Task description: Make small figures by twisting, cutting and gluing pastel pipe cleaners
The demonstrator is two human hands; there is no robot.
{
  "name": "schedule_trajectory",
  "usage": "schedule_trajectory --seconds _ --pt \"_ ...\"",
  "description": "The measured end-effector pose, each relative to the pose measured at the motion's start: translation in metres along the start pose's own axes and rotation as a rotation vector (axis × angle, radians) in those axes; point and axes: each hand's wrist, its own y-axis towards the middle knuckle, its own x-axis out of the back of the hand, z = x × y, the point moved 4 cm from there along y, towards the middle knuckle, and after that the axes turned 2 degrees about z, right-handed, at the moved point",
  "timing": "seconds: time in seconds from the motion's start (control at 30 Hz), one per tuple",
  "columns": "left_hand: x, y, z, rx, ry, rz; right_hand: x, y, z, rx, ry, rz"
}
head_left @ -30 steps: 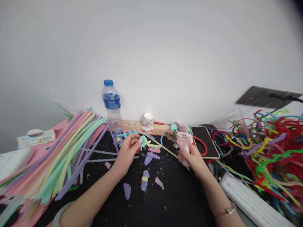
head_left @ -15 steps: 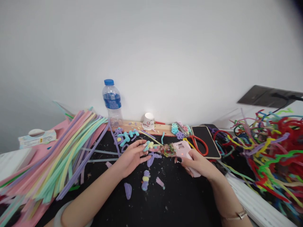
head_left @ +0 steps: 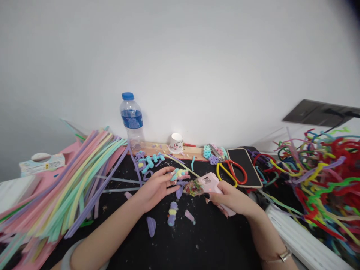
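My left hand [head_left: 154, 190] pinches a fuzzy yellow-blue-pink piece [head_left: 180, 174], partly hidden, right hand [head_left: 233, 197] grips a pale-pink plastic glue gun [head_left: 210, 183], nozzle [head_left: 193, 188] indistinct

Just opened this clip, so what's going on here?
A person's left hand holds a small multicolored fuzzy piece. The right hand grips a pink glue gun, its front end pointing toward the left hand. Scissors lie beyond the right hand, and a loose purple scrap lies on the black table.

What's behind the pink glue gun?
A yellow strip runs up to the glue gun; black tabletop shows beside it. What its body and the right hand cover can't be seen, nor whether the strip continues behind.
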Motion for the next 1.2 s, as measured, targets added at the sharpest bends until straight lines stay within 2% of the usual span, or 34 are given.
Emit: schedule_trajectory --seconds 0.27,0.73,1.2 --pt "-0.002 -0.0012 -0.0003 0.006 0.03 -0.004 -0.0023 0.0012 0.0008 0.018 0.025 0.028" --pt "0.0016 0.0011 0.0019 -0.004 0.024 0.009 -0.0005 0.0033 -0.0014 -0.009 0.033 -0.015" --pt "0.0032 0.0026 0.0028 -0.008 0.029 0.008 -0.0023 0.0041 0.0049 0.079 0.026 0.039"
